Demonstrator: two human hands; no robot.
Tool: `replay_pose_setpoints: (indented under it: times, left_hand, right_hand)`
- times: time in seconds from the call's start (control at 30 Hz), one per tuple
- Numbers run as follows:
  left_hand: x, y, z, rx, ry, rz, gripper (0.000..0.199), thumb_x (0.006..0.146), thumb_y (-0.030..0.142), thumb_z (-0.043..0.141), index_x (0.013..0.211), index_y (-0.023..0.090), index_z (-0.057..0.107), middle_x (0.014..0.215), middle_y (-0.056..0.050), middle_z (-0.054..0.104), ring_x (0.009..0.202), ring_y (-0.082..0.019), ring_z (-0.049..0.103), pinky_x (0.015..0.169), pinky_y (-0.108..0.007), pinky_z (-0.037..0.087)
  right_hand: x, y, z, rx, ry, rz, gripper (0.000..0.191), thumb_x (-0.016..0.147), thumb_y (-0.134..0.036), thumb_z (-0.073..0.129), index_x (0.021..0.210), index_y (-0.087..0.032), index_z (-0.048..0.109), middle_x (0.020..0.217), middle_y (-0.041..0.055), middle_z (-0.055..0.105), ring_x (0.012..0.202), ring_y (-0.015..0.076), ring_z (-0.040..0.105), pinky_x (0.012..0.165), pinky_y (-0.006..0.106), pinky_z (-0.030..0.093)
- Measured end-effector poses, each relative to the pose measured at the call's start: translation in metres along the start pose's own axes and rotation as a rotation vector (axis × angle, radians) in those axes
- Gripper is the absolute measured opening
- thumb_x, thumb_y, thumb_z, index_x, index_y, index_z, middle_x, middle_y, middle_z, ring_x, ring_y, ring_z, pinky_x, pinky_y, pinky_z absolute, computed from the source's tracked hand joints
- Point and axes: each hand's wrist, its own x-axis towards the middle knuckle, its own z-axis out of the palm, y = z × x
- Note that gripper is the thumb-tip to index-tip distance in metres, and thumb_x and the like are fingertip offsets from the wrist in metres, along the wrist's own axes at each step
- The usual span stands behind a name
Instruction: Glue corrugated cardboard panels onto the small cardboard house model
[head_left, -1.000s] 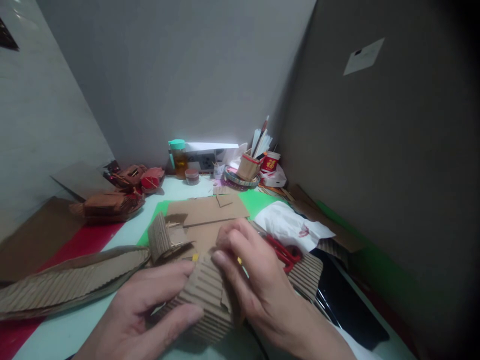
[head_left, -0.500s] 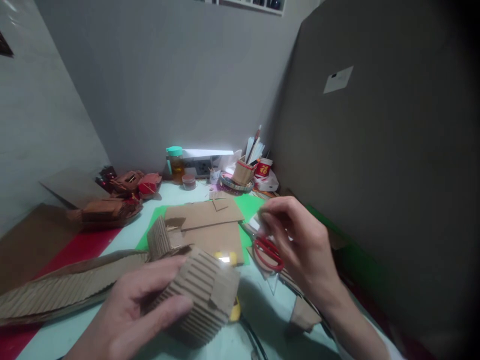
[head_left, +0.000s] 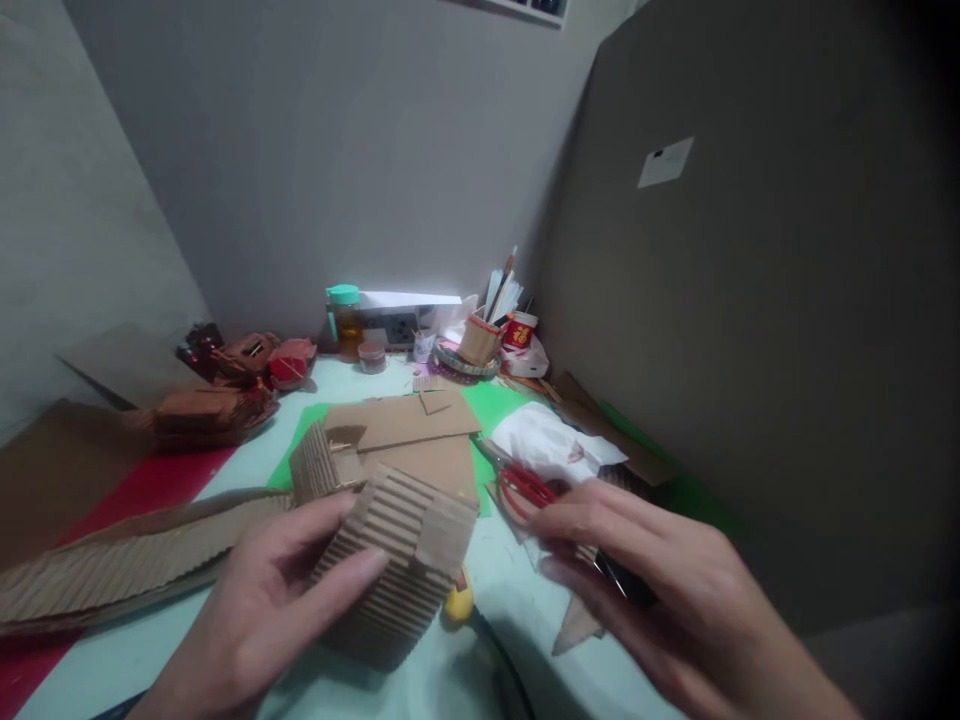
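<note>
My left hand (head_left: 262, 590) grips a folded corrugated cardboard box (head_left: 390, 560) with its ridges facing outward and a smooth flap on one side. Its thumb presses on the near face. My right hand (head_left: 637, 560) hovers at the right with thumb and forefinger apart, and no object shows between them. Red-handled scissors (head_left: 525, 487) lie just beyond its fingertips. Under the hand is a cardboard scrap (head_left: 577, 625). A yellow tool (head_left: 459, 603) with a black cord pokes out beside the box, mostly hidden by it.
Flat cardboard sheets (head_left: 405, 425) lie on a green sheet (head_left: 484, 405). At left stretches a long curved corrugated piece (head_left: 135, 560). A crumpled white tissue (head_left: 551, 440) rests beyond the scissors. Further back stand a lidded bottle (head_left: 346, 325) and a brush holder (head_left: 480, 340).
My right hand has come down and toward me, its pinched fingers parting, uncovering the white tissue. My left hand keeps hold of the cardboard box, and the view has shifted slightly.
</note>
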Motion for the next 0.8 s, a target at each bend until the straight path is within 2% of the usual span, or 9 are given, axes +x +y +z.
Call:
replay_pose_setpoints:
  times: [0.03, 0.07, 0.13, 0.2, 0.3, 0.43, 0.57, 0.7, 0.8]
  left_hand:
    - [0.0, 0.0, 0.001, -0.006, -0.012, 0.005, 0.019, 0.08, 0.036, 0.082, 0.098, 0.042, 0.081, 0.093, 0.009, 0.081, 0.082, -0.009, 0.072, 0.077, -0.005, 0.053]
    - [0.0, 0.001, 0.001, -0.009, -0.023, 0.006, 0.019, 0.08, 0.035, 0.082, 0.098, 0.041, 0.081, 0.093, 0.009, 0.081, 0.081, -0.009, 0.072, 0.077, -0.006, 0.054]
    - [0.001, 0.001, -0.001, -0.003, -0.027, 0.011, 0.019, 0.081, 0.033, 0.082, 0.098, 0.04, 0.081, 0.094, 0.008, 0.08, 0.081, -0.009, 0.072, 0.079, -0.007, 0.055]
    - [0.001, 0.001, -0.005, 0.012, -0.017, 0.031, 0.019, 0.082, 0.031, 0.08, 0.099, 0.04, 0.081, 0.094, 0.008, 0.08, 0.083, -0.01, 0.072, 0.079, -0.009, 0.055]
    - [0.001, -0.002, -0.009, 0.058, -0.011, 0.052, 0.018, 0.084, 0.03, 0.077, 0.097, 0.042, 0.08, 0.088, 0.01, 0.079, 0.079, -0.009, 0.072, 0.076, -0.008, 0.055]
    - [-0.001, -0.005, -0.009, 0.145, 0.049, 0.091, 0.015, 0.082, 0.033, 0.075, 0.094, 0.041, 0.081, 0.085, 0.008, 0.079, 0.074, -0.011, 0.072, 0.072, -0.01, 0.057]
    - [-0.001, -0.006, -0.005, 0.163, 0.13, 0.037, 0.017, 0.075, 0.033, 0.08, 0.091, 0.039, 0.082, 0.089, 0.006, 0.081, 0.083, -0.016, 0.077, 0.079, -0.015, 0.06]
    - [-0.001, -0.008, -0.003, 0.037, 0.114, -0.035, 0.026, 0.068, 0.033, 0.088, 0.092, 0.04, 0.082, 0.094, 0.006, 0.082, 0.086, -0.018, 0.077, 0.079, -0.017, 0.061]
    - [-0.001, -0.01, -0.003, 0.027, 0.112, -0.057, 0.022, 0.07, 0.041, 0.087, 0.091, 0.038, 0.083, 0.092, 0.004, 0.082, 0.086, -0.019, 0.077, 0.077, -0.016, 0.061]
  right_hand:
    - [0.011, -0.007, 0.009, 0.029, 0.033, -0.082, 0.022, 0.099, -0.012, 0.059, 0.12, -0.018, 0.062, 0.105, 0.0059, 0.066, 0.093, 0.0171, 0.063, 0.084, 0.026, 0.054]
    - [0.021, -0.013, 0.018, 0.041, 0.021, -0.099, 0.023, 0.099, -0.015, 0.061, 0.121, -0.014, 0.062, 0.106, 0.0079, 0.066, 0.093, 0.018, 0.062, 0.084, 0.027, 0.054]
    - [0.034, -0.02, 0.034, -0.004, 0.017, -0.158, 0.017, 0.101, -0.021, 0.061, 0.112, -0.01, 0.066, 0.105, 0.0109, 0.066, 0.092, 0.0209, 0.059, 0.084, 0.033, 0.053]
    - [0.041, -0.021, 0.046, -0.009, 0.023, -0.176, 0.015, 0.102, -0.02, 0.057, 0.104, -0.009, 0.067, 0.102, 0.0118, 0.067, 0.088, 0.0208, 0.058, 0.078, 0.033, 0.052]
    - [0.045, -0.017, 0.056, 0.121, 0.021, -0.129, 0.009, 0.1, -0.014, 0.057, 0.102, -0.011, 0.066, 0.1, 0.01, 0.067, 0.087, 0.019, 0.06, 0.074, 0.029, 0.052]
    - [0.048, -0.01, 0.065, 0.268, 0.052, -0.073, 0.004, 0.099, -0.013, 0.061, 0.101, -0.014, 0.064, 0.097, 0.0074, 0.068, 0.089, 0.017, 0.063, 0.077, 0.026, 0.052]
    - [0.047, -0.003, 0.079, 0.113, 0.312, -0.308, 0.014, 0.094, -0.003, 0.053, 0.1, -0.012, 0.062, 0.093, 0.0114, 0.068, 0.079, 0.0196, 0.058, 0.068, 0.031, 0.05]
    - [0.044, 0.0, 0.091, -0.039, 0.342, -0.356, 0.019, 0.088, 0.001, 0.049, 0.095, -0.013, 0.059, 0.084, 0.0094, 0.063, 0.071, 0.0195, 0.05, 0.062, 0.034, 0.042]
    - [0.045, 0.002, 0.094, -0.07, 0.366, -0.348, 0.019, 0.089, 0.001, 0.046, 0.09, -0.015, 0.055, 0.075, 0.0055, 0.055, 0.068, 0.0187, 0.045, 0.059, 0.034, 0.035]
